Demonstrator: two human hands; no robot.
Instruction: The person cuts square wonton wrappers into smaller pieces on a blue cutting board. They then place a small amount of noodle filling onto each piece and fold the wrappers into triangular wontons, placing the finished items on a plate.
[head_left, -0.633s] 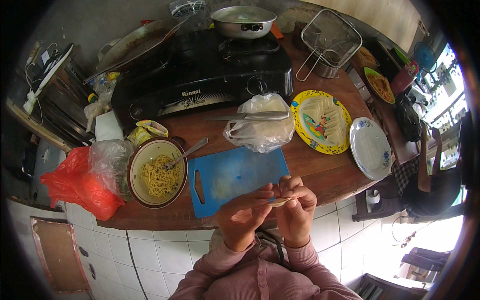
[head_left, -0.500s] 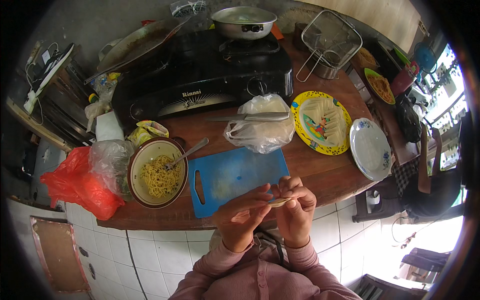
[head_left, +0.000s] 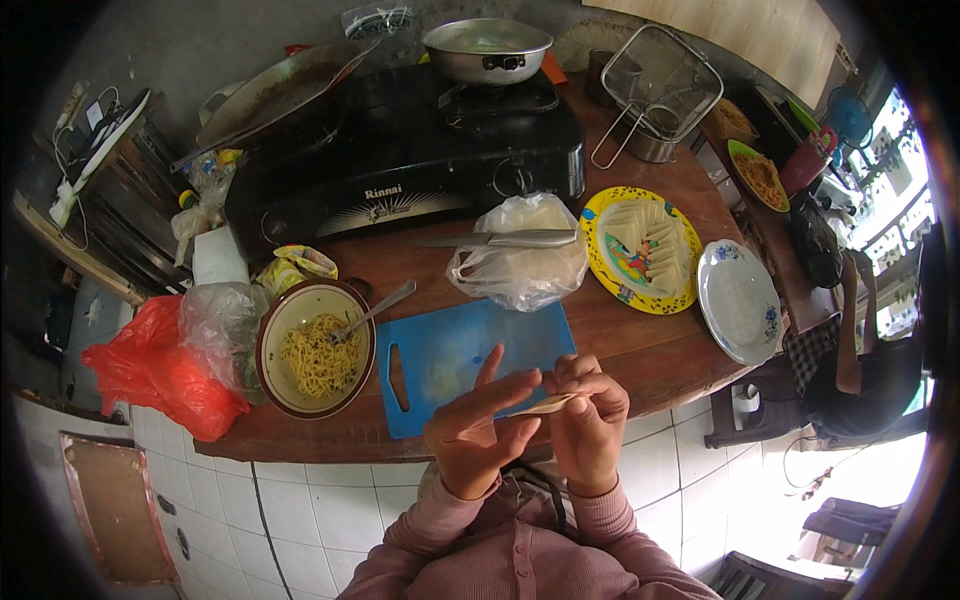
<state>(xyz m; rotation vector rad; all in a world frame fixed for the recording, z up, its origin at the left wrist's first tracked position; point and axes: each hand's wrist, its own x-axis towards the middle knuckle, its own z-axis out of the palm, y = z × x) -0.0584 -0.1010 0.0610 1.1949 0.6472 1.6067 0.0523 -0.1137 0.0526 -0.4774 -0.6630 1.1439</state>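
Observation:
A small pale pastry wrapper (head_left: 548, 405), seemingly folded, is held in the air over the near edge of a blue cutting board (head_left: 480, 345). My right hand (head_left: 590, 430) pinches its right end between thumb and fingers. Around the wrapper's left end, my left hand (head_left: 468, 440) is open, thumb and fingers apart; whether a fingertip touches it I cannot tell. What the wrapper encloses is hidden. Left of the board sits a bowl of noodles (head_left: 322, 360) with a fork (head_left: 375, 308) leaning in it. More wrappers (head_left: 665, 245) lie fanned on a yellow plate (head_left: 603, 265).
A knife (head_left: 530, 238) rests across a plastic bag (head_left: 525, 275) behind the board. A white plate (head_left: 738, 320) stands at right. Behind are a black stove (head_left: 420, 150), a metal pan (head_left: 488, 60) and a wire strainer (head_left: 665, 85). A red bag (head_left: 145, 365) lies left; another person's arm (head_left: 850, 330) shows far right.
My left fingers have spread and lifted off the wrapper, the index finger pointing up. More of the wrapper shows now. My right hand keeps its pinch in nearly the same place.

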